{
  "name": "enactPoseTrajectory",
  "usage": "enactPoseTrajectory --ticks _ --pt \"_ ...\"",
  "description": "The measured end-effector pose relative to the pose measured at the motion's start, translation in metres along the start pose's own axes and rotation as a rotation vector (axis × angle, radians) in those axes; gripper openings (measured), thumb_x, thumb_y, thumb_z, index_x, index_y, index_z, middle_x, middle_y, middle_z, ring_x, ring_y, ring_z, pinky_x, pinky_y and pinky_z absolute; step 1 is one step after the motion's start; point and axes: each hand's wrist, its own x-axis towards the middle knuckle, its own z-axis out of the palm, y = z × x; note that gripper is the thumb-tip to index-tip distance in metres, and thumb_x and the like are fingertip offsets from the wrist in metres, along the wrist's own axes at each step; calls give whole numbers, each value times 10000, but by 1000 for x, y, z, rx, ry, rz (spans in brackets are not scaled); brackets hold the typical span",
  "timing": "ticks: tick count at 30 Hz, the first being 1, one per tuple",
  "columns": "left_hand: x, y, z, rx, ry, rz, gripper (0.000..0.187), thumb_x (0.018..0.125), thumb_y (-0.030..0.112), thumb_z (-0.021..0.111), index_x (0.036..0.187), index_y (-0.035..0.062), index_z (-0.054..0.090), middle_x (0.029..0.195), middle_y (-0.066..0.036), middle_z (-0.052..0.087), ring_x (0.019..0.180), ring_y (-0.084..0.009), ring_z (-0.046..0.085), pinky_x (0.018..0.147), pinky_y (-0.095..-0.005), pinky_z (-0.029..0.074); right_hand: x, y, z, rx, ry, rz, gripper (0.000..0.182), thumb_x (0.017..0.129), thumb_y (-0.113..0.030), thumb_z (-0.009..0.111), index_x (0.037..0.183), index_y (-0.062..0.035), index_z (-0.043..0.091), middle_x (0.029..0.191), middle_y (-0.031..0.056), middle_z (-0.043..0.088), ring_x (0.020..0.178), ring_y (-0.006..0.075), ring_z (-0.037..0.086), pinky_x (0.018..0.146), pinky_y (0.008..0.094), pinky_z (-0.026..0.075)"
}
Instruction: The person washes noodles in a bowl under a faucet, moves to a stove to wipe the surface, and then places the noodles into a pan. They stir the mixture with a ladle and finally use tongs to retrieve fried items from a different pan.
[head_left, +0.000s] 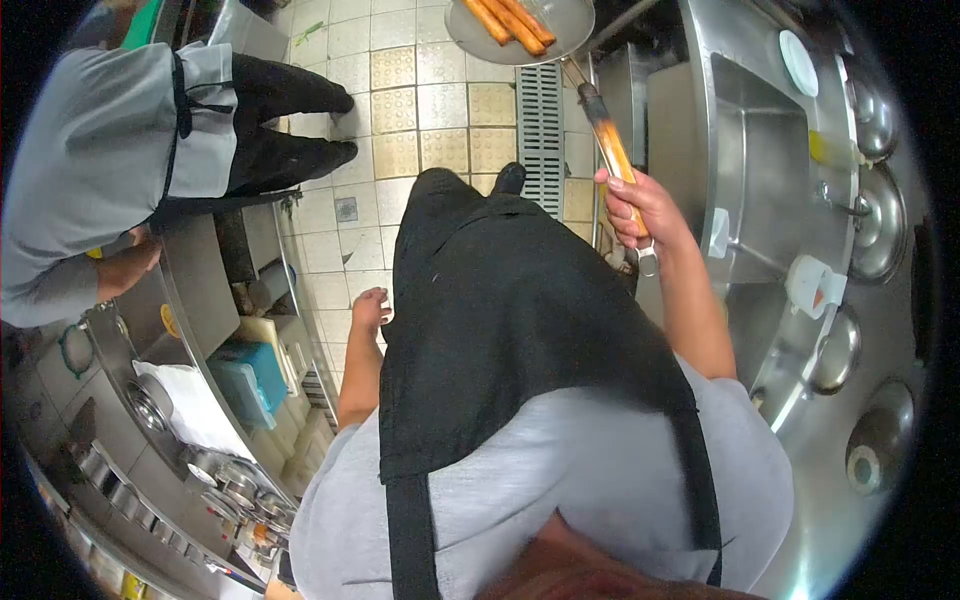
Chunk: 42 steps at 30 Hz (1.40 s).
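My right hand [645, 208] is wrapped around the wooden handle of a skimmer [620, 160], its end ring showing below the fist. The handle is scorched dark near the metal. At the top of the view, the skimmer's round, shallow head [475, 42] carries several long golden-brown fried rolls [512, 22], lying side by side. Beside the black apron [500, 320], my left hand [371, 308] hangs low with loosely bent fingers apart and nothing visible in it.
A co-worker [110, 150] stands at the left counter. To my right runs a steel sink [760, 190], with metal lids [880, 225] beyond. Below me are floor tiles [393, 110] and a drain grate [540, 130]. A blue container [255, 380] sits on a left shelf.
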Motion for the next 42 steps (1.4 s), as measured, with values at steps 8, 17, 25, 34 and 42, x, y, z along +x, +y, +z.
enactPoseTrajectory --ticks 8,17,25,34,42 --pt "15 48 19 3 -52 137 378 904 306 659 1197 69 621 1005 -31 684 680 -162 633 546 -272 465 24 -38 -26 48 -92 -46 262 983 -230 567 1161 -45 516 601 -41 422 410 49 409 334 239 361" --pt "20 180 18 14 99 68 374 932 292 634 1244 94 576 1027 -23 654 713 -142 610 605 -300 460 13 -50 -53 45 -60 -47 286 974 -253 584 1154 -43 514 600 -40 422 395 51 415 328 232 363" --pt "42 246 59 26 1 161 423 905 277 663 1268 75 587 1028 -40 676 749 -147 626 620 -310 477 44 -88 -68 21 3 18 285 963 -243 584 1152 -42 509 608 -28 427 394 66 412 329 249 370" --pt "76 232 14 -98 133 48 354 886 283 674 1175 88 612 966 -40 673 686 -185 627 542 -342 451 97 -134 -53 -30 -36 91 285 958 -241 594 1158 -58 508 603 -17 437 388 84 393 326 267 361" --pt "89 244 9 -224 246 42 210 863 270 693 905 76 623 734 -57 621 552 -189 587 452 -342 438 144 -190 -29 -94 -140 144 248 960 -225 583 1144 -70 526 588 -9 445 387 85 398 330 270 368"
